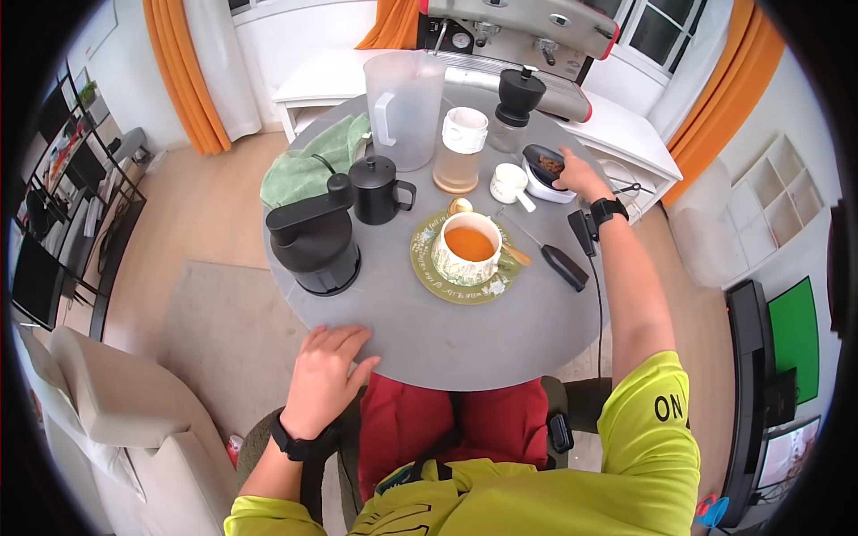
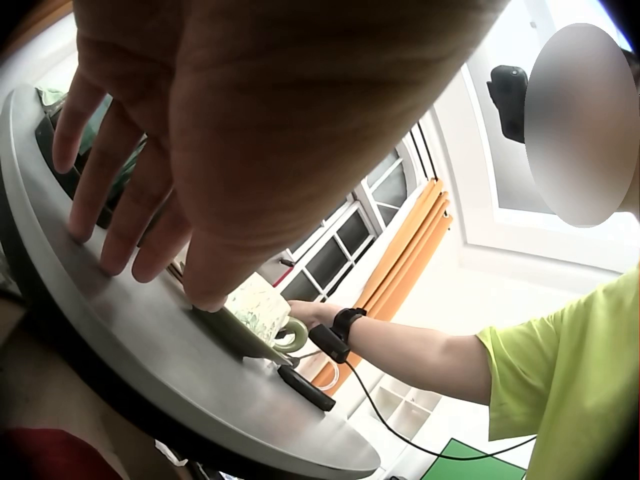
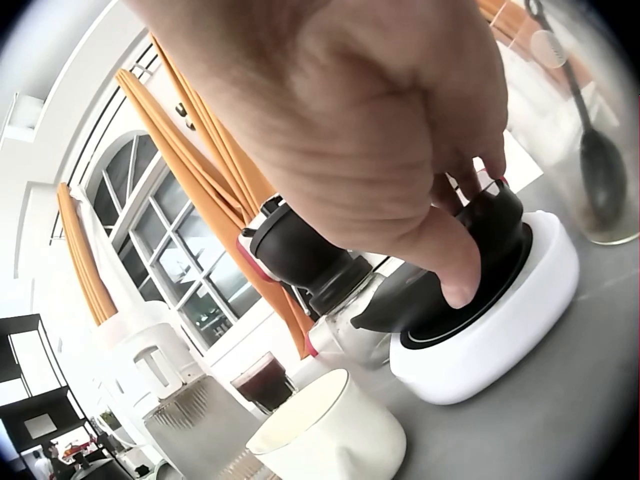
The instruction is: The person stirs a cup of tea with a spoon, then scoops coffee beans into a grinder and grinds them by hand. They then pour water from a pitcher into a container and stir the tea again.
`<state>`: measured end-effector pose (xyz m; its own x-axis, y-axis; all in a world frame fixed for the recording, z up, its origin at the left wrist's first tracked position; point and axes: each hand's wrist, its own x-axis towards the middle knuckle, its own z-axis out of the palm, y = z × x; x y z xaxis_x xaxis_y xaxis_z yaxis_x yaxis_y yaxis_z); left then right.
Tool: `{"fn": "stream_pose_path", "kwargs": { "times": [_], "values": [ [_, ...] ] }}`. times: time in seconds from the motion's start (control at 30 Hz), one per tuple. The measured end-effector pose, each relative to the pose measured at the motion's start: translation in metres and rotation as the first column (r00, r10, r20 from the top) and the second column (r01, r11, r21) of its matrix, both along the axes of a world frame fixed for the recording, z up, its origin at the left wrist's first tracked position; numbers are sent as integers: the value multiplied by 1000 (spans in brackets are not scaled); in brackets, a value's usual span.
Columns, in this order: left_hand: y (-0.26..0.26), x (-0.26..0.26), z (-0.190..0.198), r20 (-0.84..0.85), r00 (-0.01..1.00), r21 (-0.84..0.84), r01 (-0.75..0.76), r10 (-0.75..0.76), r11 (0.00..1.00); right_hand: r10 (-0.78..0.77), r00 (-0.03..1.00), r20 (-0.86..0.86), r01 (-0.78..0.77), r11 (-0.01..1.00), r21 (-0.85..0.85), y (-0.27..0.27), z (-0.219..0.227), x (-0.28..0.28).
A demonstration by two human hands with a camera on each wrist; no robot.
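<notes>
- While the left hand [image 1: 329,371] is at the near left edge of the tabletop [image 1: 438,348], its fingers loose and holding nothing, the right hand [image 1: 583,175] is at the far right.
- The right hand's grip is drawn in on a black coffee-bean dosing tray [image 3: 415,298], thumb against the near rim, fingers on the opposite side and partly hidden.
- The dosing tray, with brown coffee beans [image 1: 551,166] in it, is at the white scale [image 3: 505,340], right of the small white cup [image 1: 508,185] and nearer than the hand coffee grinder [image 1: 518,100]. Whether it rests on the scale or is just raised, I cannot tell.
- It should handle light and stiff, perhaps slippery on its smooth sides; a steep tilt could spill the loose beans. Opposite sides of the wide end look best to hold, away from the spout.
- Its narrow spout appears to point far left, the long axis running from far left to near right.
</notes>
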<state>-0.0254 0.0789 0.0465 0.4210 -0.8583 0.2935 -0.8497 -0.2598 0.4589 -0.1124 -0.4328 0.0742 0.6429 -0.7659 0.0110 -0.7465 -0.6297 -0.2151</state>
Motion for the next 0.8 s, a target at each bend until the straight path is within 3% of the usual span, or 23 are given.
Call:
{"fn": "stream_pose_path", "kwargs": {
  "times": [0.13, 0.2, 0.23, 0.3, 0.33, 0.4, 0.43, 0.5, 0.53, 0.6, 0.8],
  "values": [
    [0, 0, -1, 8, 1000, 2, -7, 7, 1000, 6, 1000, 24, -6, 1000, 5, 2, 0, -4],
    [0, -1, 0, 9, 1000, 4, 1, -1, 1000, 146, 934, 327, -115, 987, -113, 6, -2, -14],
    [-1, -1, 0, 10, 1000, -1, -1, 1, 1000, 140, 934, 329, -109, 988, -112, 10, -3, -19],
    [-2, -1, -2, 10, 1000, -7, 4, -4, 1000, 174, 779, 603, -73, 979, -189, 19, 0, -32],
    [-2, 1, -5, 11, 1000, -24, 0, 0, 1000, 167, 781, 602, -64, 980, -188, 29, 3, -43],
    [-3, 1, -7, 9, 1000, -38, 7, -7, 999, -109, 523, 845, -151, 964, 218, 53, 1, -71],
    [-4, 1, -6, -9, 1000, -34, -21, 21, 999, -116, 523, 845, -140, 966, 219, 63, -5, -86],
    [-6, -1, -5, -23, 999, -23, -34, 33, 999, -390, 291, 873, -235, 856, 461, 83, -21, -115],
    [-7, -2, -5, -12, 999, -31, -41, 41, 999, -399, 282, 873, -226, 856, 464, 92, -29, -125],
    [-8, -4, -4, 1, 999, -33, -39, 39, 999, -522, 80, 849, -363, 778, 513, 108, -44, -141],
    [-10, -8, -5, 12, 999, -26, -49, 50, 998, -569, -73, 819, -378, 776, 505, 134, -74, -153]
  ]
}}
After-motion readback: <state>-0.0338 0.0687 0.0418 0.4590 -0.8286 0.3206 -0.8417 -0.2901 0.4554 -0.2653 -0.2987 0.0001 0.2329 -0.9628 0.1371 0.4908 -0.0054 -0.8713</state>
